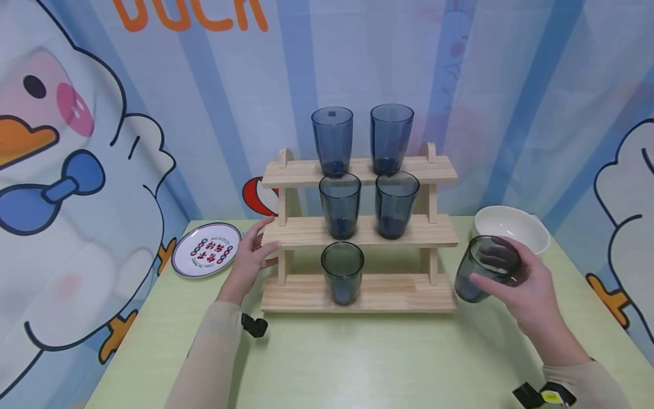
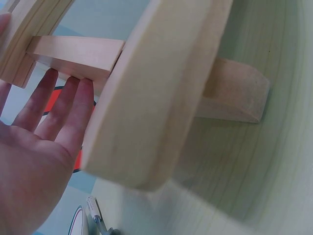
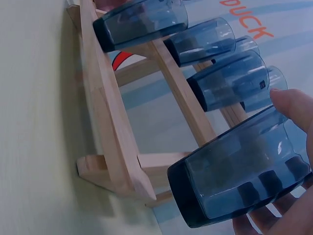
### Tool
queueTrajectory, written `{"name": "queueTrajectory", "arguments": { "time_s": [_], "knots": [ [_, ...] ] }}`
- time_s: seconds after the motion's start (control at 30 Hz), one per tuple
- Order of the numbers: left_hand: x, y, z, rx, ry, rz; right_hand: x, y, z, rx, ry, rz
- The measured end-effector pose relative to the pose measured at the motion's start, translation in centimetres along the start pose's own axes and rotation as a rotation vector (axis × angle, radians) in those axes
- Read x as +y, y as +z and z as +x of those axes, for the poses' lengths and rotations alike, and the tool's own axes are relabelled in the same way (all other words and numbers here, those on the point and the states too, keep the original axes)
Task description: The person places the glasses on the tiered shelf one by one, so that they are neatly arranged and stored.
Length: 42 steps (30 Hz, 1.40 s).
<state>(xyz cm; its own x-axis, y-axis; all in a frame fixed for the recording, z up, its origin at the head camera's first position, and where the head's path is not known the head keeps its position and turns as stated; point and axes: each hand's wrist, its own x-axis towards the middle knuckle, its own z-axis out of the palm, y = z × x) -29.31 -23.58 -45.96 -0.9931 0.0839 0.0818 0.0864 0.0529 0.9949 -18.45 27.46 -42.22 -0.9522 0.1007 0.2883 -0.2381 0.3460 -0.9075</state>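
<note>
A three-tier wooden display rack (image 1: 403,294) stands in the middle of the table. My left hand (image 1: 249,258) grips its left end at the middle board; in the left wrist view several fingers (image 2: 63,105) lie against the upright post below that board. To the right of the rack, my right hand (image 1: 531,284) holds a blue-grey drinking glass (image 1: 471,278), tilted and off the rack. Thumb and fingers are around that glass (image 3: 230,176) in the right wrist view. Similar glasses stand upright: two on the top tier (image 1: 360,169), two on the middle tier, one glass (image 1: 342,275) on the bottom tier.
A white bowl (image 1: 503,218) sits at the back right, behind my right hand. At the back left lies a white plate (image 1: 184,258) with a dark rim and red writing. A duck-print curtain (image 1: 225,113) hangs behind the pale green table (image 1: 327,363).
</note>
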Motion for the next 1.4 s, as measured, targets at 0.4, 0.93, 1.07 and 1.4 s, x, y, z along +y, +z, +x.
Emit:
{"name": "queueTrajectory", "arguments": {
  "time_s": [0.4,0.93,1.07,1.4],
  "knots": [
    [0.0,-0.1,-0.2,0.003,-0.009,-0.001,-0.3,3.0,0.3,-0.07,-0.064,0.075],
    [-0.1,-0.1,0.1,0.0,-0.006,-0.009,-0.9,6.4,0.7,-0.169,-0.072,0.091],
    [-0.1,-0.2,0.1,0.004,-0.007,-0.008,-1.0,7.2,1.0,-0.19,-0.078,0.105],
    [0.0,-0.1,0.0,0.001,-0.013,-0.015,-1.4,9.3,1.3,-0.24,-0.057,0.124]
  ]
}}
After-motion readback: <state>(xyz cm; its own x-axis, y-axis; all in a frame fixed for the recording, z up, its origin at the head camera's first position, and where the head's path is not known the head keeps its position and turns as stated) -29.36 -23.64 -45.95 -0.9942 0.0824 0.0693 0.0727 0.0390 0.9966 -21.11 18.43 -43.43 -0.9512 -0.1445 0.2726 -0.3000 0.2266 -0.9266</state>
